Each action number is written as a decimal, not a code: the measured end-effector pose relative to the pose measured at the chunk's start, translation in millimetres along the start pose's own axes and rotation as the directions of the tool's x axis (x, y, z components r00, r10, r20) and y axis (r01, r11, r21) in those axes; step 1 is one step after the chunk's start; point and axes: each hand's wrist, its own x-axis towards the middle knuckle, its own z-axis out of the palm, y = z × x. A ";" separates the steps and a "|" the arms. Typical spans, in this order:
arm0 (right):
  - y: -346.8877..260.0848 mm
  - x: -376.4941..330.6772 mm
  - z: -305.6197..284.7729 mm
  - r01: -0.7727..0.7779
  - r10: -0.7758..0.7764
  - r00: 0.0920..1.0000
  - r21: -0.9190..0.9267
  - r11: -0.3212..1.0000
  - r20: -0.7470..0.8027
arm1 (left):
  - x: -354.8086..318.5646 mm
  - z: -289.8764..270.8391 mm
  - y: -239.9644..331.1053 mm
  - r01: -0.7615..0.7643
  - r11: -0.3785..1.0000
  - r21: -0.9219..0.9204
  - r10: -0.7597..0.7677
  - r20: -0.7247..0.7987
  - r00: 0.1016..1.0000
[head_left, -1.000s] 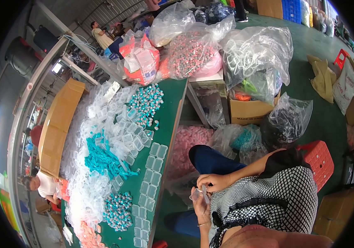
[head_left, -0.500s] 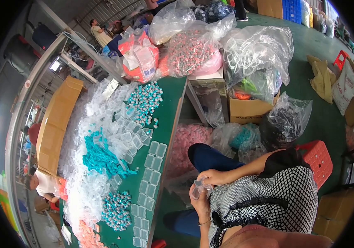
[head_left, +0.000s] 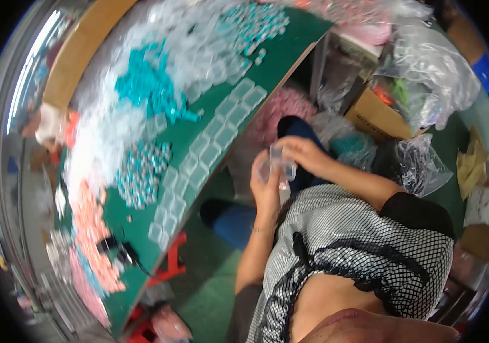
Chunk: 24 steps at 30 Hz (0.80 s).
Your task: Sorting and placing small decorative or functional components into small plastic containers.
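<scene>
1. Head view, hands: the left hand (head_left: 265,180) and right hand (head_left: 299,153) are nearly together, right of the table (head_left: 296,40), fingers curled narrowly around one small clear case (head_left: 276,153).
2. The case is off the table, held in the air just beyond its right edge. It shows several clear cups; blur hides whether these are one piece or several, and whether any lid is open.
3. Along the table's right edge lie clear boxes (head_left: 224,136) in a paired row. Farther left on the table are a teal pile (head_left: 147,86), teal-and-grey bits (head_left: 144,174) and a clear heap (head_left: 96,126); coral pieces (head_left: 93,234) lie toward its near end.
4. Right of the table, beyond the hands, is a carton (head_left: 379,114); a red stool (head_left: 173,263) stands partly under its near edge.
5. Likely risk: the case looks thin and slick, so a loosened pinch could drop it beside the table, onto the legs (head_left: 230,223) or the floor.
6. Uneven pressure from the two hands could crack or bend a thin wall or hinge, if it has one.
7. The boxes sit close to the table's edge; a brush from the left forearm might push some off or skew the row.
</scene>
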 end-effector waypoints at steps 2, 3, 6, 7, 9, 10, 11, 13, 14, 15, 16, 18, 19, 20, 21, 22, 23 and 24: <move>-12.7 9.2 7.7 0.075 -0.075 0.997 0.029 0.997 0.016 | 3.3 1.5 11.6 -0.006 1.000 -0.002 0.006 -0.065 0.998; -22.1 11.4 13.9 0.090 -0.090 0.996 0.037 0.995 0.001 | 5.2 3.1 17.1 -0.042 0.997 -0.060 0.038 -0.078 0.996; -36.1 6.7 14.7 0.049 -0.063 0.991 0.120 0.992 0.116 | 7.0 10.1 21.1 -0.125 0.982 -0.143 0.111 -0.103 0.988; -35.2 4.7 16.3 0.048 -0.062 0.991 0.119 0.992 0.116 | 7.0 12.3 20.4 -0.170 0.971 -0.167 0.152 -0.116 0.981; -33.0 0.1 19.4 0.194 -0.203 0.978 0.144 0.970 0.050 | 8.1 15.9 16.7 -0.171 0.965 -0.200 0.149 -0.119 0.982; -30.8 -1.0 17.1 0.196 -0.204 0.978 0.141 0.970 0.047 | 8.6 17.2 14.9 -0.171 0.958 -0.231 0.146 -0.123 0.982; -27.5 -2.1 14.3 0.190 -0.196 0.980 0.121 0.974 0.037 | 8.7 17.3 13.1 -0.171 0.957 -0.233 0.146 -0.119 0.982; -29.7 -2.4 11.1 0.190 -0.193 0.981 0.096 0.977 0.018 | 10.5 18.3 11.0 -0.116 0.958 -0.261 0.094 -0.096 0.991; -31.8 -2.2 10.6 0.178 -0.179 0.984 0.071 0.982 0.009 | 11.5 18.4 10.4 -0.115 0.958 -0.262 0.094 -0.090 0.991; -33.9 -1.8 9.5 0.165 -0.165 0.986 0.045 0.985 -0.004 | 13.2 19.5 10.1 -0.104 0.954 -0.281 0.091 -0.061 0.994; -35.0 -0.2 8.9 0.168 -0.168 0.986 0.043 0.985 -0.010 | 14.9 20.2 10.2 -0.094 0.949 -0.300 0.088 -0.032 0.996; -37.2 2.8 8.3 0.188 -0.186 0.982 0.062 0.980 -0.041 | 16.9 19.7 12.7 -0.056 0.944 -0.326 0.062 0.009 0.998; -40.0 4.5 6.0 0.190 -0.187 0.981 0.060 0.980 -0.046 | 17.7 19.5 14.9 -0.020 0.936 -0.351 0.038 0.046 0.998; -44.4 7.4 2.8 0.197 -0.196 0.979 0.001 0.980 -0.052 | 19.9 20.3 18.1 -0.018 0.936 -0.352 0.039 0.053 0.998; -47.2 8.0 0.9 0.203 -0.207 0.977 -0.059 0.977 -0.060 | 21.8 21.2 21.2 0.026 0.927 -0.375 0.014 0.103 0.995; -48.2 6.8 0.4 0.212 -0.216 0.974 -0.066 0.975 -0.068 | 23.9 22.9 24.4 0.071 0.915 -0.397 -0.008 0.158 0.987; -47.3 4.6 0.2 0.191 -0.198 0.977 -0.087 0.978 -0.076 | 21.8 21.7 24.1 0.072 0.914 -0.398 -0.001 0.176 0.984; -47.5 6.4 -5.5 0.184 -0.196 0.976 -0.119 0.976 -0.091 | 22.5 20.3 19.1 0.090 0.918 -0.387 -0.042 0.131 0.991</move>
